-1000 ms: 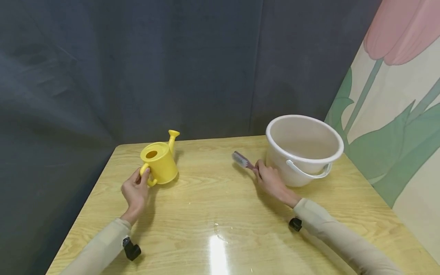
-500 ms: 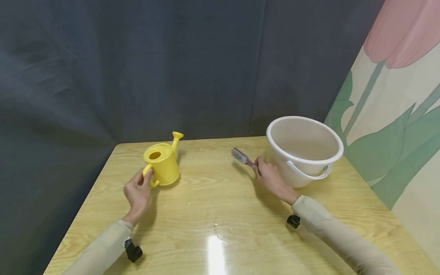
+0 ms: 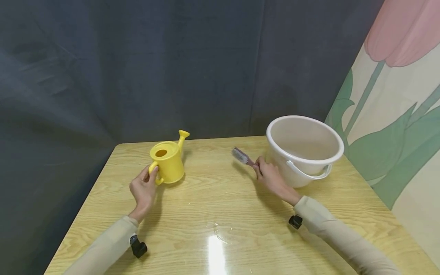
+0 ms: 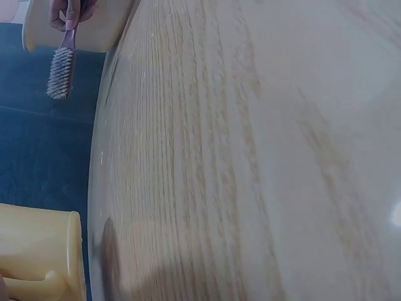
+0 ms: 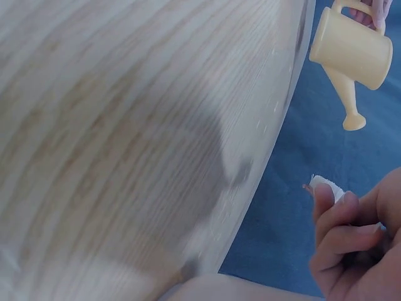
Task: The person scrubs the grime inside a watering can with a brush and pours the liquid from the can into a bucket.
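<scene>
No legible text — no labels, numbers or signs.

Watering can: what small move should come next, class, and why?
Probably ease the yellow watering can toward the brush, since the left hand grips its handle, the right hand holds the brush, and can and brush are apart.

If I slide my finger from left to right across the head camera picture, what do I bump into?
Left hand, yellow watering can, brush, white bucket, painted pink tulip.
</scene>
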`<state>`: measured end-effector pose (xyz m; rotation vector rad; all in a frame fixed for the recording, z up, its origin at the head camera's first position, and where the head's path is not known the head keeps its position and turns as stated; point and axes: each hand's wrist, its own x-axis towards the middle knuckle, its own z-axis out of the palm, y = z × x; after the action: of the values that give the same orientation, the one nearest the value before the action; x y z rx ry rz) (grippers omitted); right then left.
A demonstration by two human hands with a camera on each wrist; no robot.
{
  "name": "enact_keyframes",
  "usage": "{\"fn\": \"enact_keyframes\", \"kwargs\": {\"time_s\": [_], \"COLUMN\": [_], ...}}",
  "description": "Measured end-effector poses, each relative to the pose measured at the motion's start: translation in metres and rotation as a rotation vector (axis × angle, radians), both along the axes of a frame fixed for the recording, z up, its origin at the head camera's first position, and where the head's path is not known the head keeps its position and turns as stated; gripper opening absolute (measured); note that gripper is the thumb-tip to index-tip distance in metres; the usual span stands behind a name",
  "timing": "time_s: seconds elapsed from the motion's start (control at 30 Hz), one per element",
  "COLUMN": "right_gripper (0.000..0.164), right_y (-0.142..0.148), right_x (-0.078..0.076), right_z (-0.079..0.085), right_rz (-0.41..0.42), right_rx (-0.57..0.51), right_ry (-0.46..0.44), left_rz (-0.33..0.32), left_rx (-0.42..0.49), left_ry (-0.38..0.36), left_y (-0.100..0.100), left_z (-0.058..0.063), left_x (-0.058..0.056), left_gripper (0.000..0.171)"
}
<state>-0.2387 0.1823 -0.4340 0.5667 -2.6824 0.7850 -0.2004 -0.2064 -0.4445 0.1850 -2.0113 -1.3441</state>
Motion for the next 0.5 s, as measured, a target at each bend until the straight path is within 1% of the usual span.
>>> {"fn": "enact_keyframes", "kwargs": {"time_s": [0.2,0.3,0.5], "right_gripper": [0.009,0.008,0.01], "right_y": [0.0038,0.0056,0.0075], "right_x": [0.0016,0.0038,0.0064], "right_z": [-0.0017,-0.0023,-0.0014], "right_rz": [0.004,0.005,0.007], "right_rx": [-0.007,-0.016,-0.026], "right_ry": [-0.013,-0.022,0.003], "left_rz": [-0.03,-0.04,-0.064], "left_rx": [0.015,0.008,-0.029], "left_ry": [-0.016,-0.029,-0.004], "left_y": [0.0024,0.0029,0.0057], "left_z": [0.0018,0.0026,0.0037], "left_x": [-0.0022,-0.0025,-0.0032], "left_gripper": [0.029,0.029,0.028]}}
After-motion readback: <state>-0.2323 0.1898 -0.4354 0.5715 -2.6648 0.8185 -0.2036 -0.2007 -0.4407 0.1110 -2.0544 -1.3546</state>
